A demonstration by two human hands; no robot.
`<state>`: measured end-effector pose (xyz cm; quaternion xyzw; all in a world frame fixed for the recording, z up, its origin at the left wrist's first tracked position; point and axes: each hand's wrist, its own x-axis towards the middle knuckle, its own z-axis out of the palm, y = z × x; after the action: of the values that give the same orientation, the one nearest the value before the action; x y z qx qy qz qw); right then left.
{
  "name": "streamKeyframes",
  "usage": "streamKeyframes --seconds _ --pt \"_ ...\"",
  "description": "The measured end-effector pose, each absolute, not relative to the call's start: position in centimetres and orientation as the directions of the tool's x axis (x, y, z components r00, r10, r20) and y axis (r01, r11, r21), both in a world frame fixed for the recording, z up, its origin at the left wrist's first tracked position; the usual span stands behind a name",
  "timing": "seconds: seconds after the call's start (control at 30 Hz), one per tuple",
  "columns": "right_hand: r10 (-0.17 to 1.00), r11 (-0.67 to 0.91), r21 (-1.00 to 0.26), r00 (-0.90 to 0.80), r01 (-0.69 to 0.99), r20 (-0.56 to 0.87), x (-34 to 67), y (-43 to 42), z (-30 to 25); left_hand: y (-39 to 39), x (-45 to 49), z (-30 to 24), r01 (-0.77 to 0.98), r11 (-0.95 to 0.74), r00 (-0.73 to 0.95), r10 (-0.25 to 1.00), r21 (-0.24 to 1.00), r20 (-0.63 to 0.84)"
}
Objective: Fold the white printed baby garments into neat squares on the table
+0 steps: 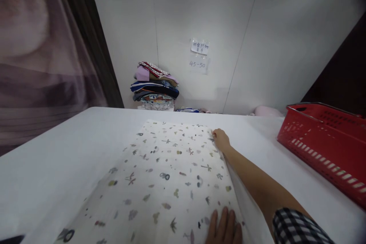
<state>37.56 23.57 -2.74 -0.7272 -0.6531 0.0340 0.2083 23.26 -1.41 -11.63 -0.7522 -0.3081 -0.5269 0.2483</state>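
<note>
A white cloth (171, 160) printed with small palm trees, leaves and animals is spread lengthwise on the white table. My right hand (221, 140) reaches out to its far right corner, fingers closed on the edge there. Near the bottom of the view, my left hand (224, 228) lies flat on the cloth close to its right edge, fingers stretched forward. Only the fingers and part of the back of that hand show. Along the right side, the cloth's edge runs beneath my right forearm.
A red plastic basket (323, 141) stands on the white table (65, 141) at the right. Beyond the far edge is a stack of folded fabrics (156, 85) against the wall. Paper notes (199, 55) are taped above. A curtain (48, 65) hangs at the left.
</note>
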Motion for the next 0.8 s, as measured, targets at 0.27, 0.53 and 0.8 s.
streamKeyframes --seconds 0.27,0.53,0.8 --pt "0.969 0.127 -0.337 -0.045 0.933 0.241 37.4 22.3 -3.0 -1.1 24.1 -12.0 0.736 -0.677 0.172 0.155 -0.022 0.973" --pt "0.955 -0.189 -0.452 0.271 0.872 0.124 38.8 25.3 -2.9 -1.1 24.1 -12.1 0.731 -0.682 0.170 0.158 -0.017 0.973" --pt "0.932 -0.344 -0.385 0.360 0.856 -0.032 39.3 27.7 -2.3 -1.2 24.4 -12.1 0.728 -0.684 0.101 0.181 0.051 0.978"
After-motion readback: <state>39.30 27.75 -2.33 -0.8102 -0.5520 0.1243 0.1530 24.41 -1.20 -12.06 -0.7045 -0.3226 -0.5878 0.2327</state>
